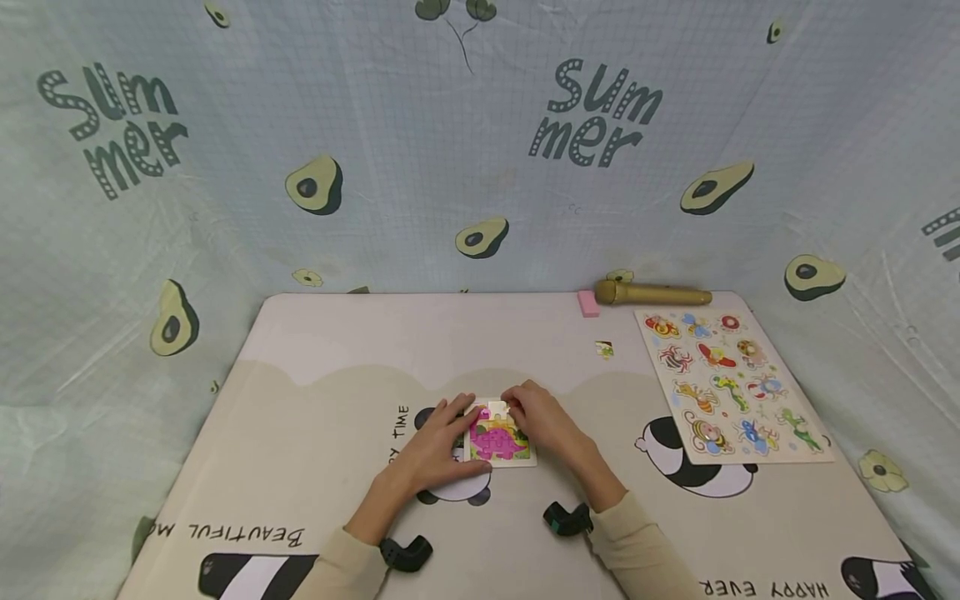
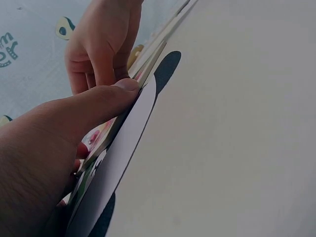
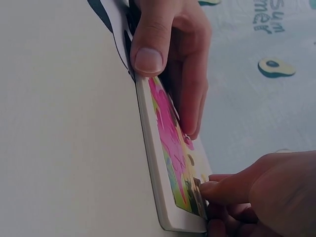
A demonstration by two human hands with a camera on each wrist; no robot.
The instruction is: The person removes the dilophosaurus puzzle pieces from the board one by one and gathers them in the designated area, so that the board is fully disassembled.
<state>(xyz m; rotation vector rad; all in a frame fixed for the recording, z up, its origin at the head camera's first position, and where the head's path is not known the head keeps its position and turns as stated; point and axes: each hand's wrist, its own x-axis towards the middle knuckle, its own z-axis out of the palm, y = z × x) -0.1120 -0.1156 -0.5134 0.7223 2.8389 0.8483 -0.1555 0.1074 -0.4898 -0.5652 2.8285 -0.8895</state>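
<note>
A small jigsaw puzzle (image 1: pixel 498 446) with a pink dinosaur picture lies in a white tray (image 3: pixel 168 217) on the table. Bare white shows in a gap near the top of its picture. My left hand (image 1: pixel 442 450) holds the tray from the left, thumb at the near edge and fingers spread toward the far side. At the upper right corner, my right hand (image 1: pixel 546 419) pinches a dark puzzle piece (image 3: pixel 198 186) between thumb and curled fingers, which partly hide it. Another loose puzzle piece (image 1: pixel 604 349) lies farther back on the right.
A board of colourful insect pictures (image 1: pixel 723 383) lies on the right of the table (image 1: pixel 315 467). Behind it are a gold-brown microphone-shaped object (image 1: pixel 656 293) and a pink block (image 1: pixel 588 304) by the back edge. A printed curtain (image 1: pixel 390 150) hangs around the table.
</note>
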